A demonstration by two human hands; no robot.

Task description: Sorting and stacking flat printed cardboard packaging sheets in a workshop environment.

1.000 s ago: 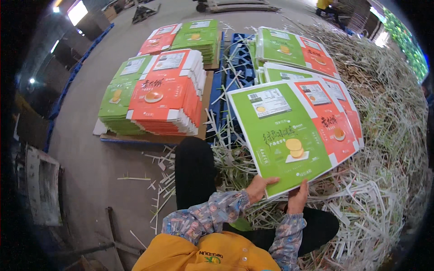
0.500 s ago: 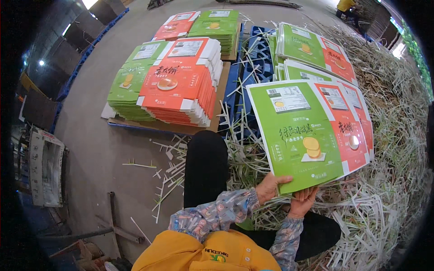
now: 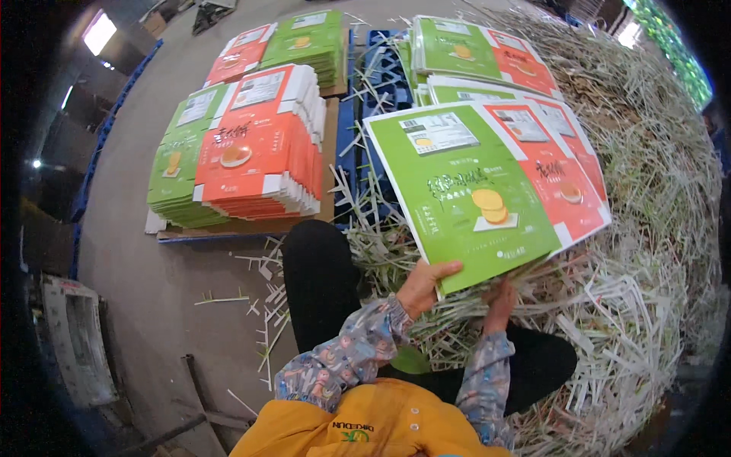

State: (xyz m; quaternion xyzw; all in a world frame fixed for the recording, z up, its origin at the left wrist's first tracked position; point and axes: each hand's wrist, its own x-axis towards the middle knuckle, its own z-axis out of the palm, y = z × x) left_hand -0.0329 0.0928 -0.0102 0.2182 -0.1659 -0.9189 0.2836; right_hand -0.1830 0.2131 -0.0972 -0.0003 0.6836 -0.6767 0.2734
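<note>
A large printed cardboard sheet (image 3: 449, 221), green on the left and orange-red on the right, slants up in front of me with its near edge lifted. My left hand (image 3: 422, 288) pinches its near left corner, thumb on top. Below the near edge is my right hand (image 3: 499, 306); its fingers go under the sheet and are partly hidden, so I cannot tell whether they grip. More printed sheets (image 3: 582, 148) lie directly behind and under this one. Farther back rises another stack of green and orange sheets (image 3: 461, 53).
To the left, stacks of orange box blanks (image 3: 247, 164) and green box blanks (image 3: 179, 164) stand on a pallet with cardboard. Blue pallets (image 3: 384, 68) run between the stacks. Paper trimmings (image 3: 609, 327) heap around my right side. A metal frame (image 3: 202, 411) lies at lower left.
The view has shifted, so the stacks sit farther left. My left hand still holds the sheet's corner. My right hand has dropped slightly away from the sheet's near edge, fingers now farther underneath.
</note>
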